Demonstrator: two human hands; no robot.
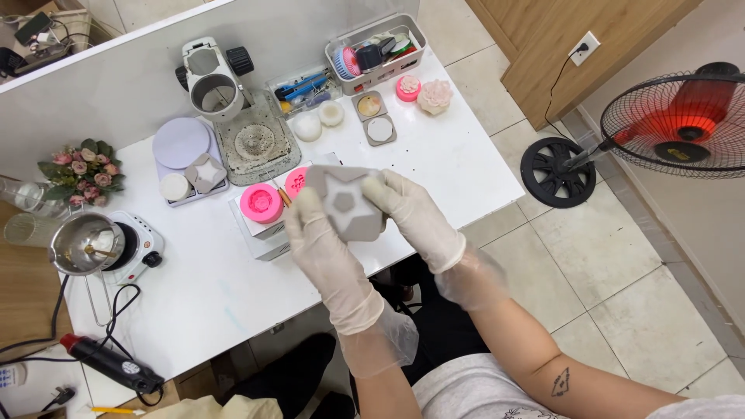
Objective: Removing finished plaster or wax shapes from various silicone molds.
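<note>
Both my hands wear pale gloves and hold a grey star-shaped cast piece (345,203) above the front edge of the white table (225,287). My left hand (322,248) grips its left side. On its right side sits my right hand (411,213), fingers curled over the edge. Just behind the piece, two pink round silicone moulds (261,202) rest on a white box.
A second grey star piece (206,172) lies on a tray with a white disc. Behind stand a white machine (213,81), a bin of tools (376,53), small moulds and a flower-shaped cast (435,96). At left: hot plate with pot (85,244), heat gun (112,363). A fan (675,124) stands on the floor.
</note>
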